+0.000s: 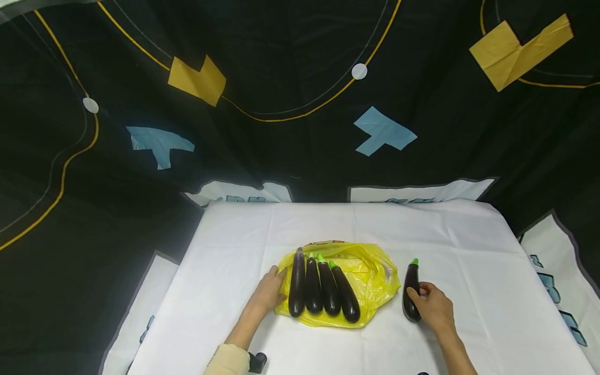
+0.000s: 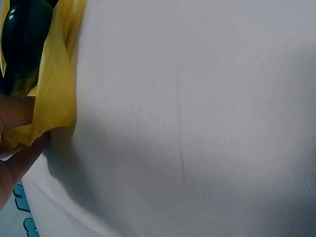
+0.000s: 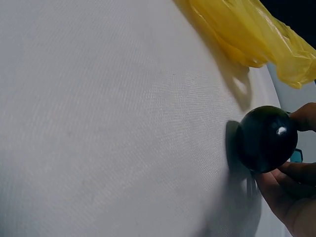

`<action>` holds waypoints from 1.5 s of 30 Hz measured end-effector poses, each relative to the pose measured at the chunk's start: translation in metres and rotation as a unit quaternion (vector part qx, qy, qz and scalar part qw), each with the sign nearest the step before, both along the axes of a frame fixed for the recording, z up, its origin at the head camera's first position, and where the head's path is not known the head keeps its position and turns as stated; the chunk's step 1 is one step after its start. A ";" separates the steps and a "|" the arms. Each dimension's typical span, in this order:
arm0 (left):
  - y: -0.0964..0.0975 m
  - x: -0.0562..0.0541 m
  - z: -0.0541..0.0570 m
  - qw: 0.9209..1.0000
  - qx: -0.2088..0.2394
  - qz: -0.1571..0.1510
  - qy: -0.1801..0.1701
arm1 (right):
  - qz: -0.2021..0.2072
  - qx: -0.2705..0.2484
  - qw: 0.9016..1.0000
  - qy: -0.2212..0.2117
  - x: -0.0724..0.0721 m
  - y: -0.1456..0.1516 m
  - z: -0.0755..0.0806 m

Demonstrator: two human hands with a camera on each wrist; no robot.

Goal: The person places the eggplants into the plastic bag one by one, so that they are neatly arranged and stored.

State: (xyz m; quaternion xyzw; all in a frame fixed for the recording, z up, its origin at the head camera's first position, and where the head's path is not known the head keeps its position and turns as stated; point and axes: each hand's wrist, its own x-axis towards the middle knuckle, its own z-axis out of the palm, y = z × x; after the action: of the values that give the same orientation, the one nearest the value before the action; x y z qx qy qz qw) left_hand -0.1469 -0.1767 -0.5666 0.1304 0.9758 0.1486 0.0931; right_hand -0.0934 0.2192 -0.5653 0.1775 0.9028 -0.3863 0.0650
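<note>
We see a white-covered table (image 1: pixel 422 234) in front of a black printed backdrop (image 1: pixel 281 78). Near its centre lies a yellow plastic bag (image 1: pixel 370 276), flattened so that four eggplants (image 1: pixel 323 286) rest side by side on top of it, green stems toward twelve o'clock. Spread out like that, the bag serves them as a mat rather than a container.

At nine o'clock from the bag, our left hand (image 1: pixel 268 291) rests on the table and pinches the bag's edge; the left wrist view shows a fold of yellow film caught between thumb and fingers, just beside the leftmost eggplant. We judge this grip pins the bag flat so it does not slide.

At three o'clock from the bag, apart from it, the fifth eggplant (image 1: pixel 411 290) lies on the bare cloth. Our right hand (image 1: pixel 433 307) curls round its lower, rounded end, thumb on one side and fingers on the other, as the right wrist view confirms. It is dark purple, nearly black, glossy with a small highlight, slim, shorter than the others, with a bright green cap pointing to twelve o'clock.
</note>
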 end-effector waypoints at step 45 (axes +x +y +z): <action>0.000 0.001 0.000 1.000 -0.001 0.002 0.001 | 0.095 -0.032 0.985 0.137 -0.001 -0.058 0.049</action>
State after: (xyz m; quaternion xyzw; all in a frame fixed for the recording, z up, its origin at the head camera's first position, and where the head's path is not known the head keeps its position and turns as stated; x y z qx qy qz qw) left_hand -0.1463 -0.1770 -0.5664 0.1287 0.9764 0.1471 0.0917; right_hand -0.0946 0.1615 -0.5166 0.0339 0.9031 -0.4277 -0.0175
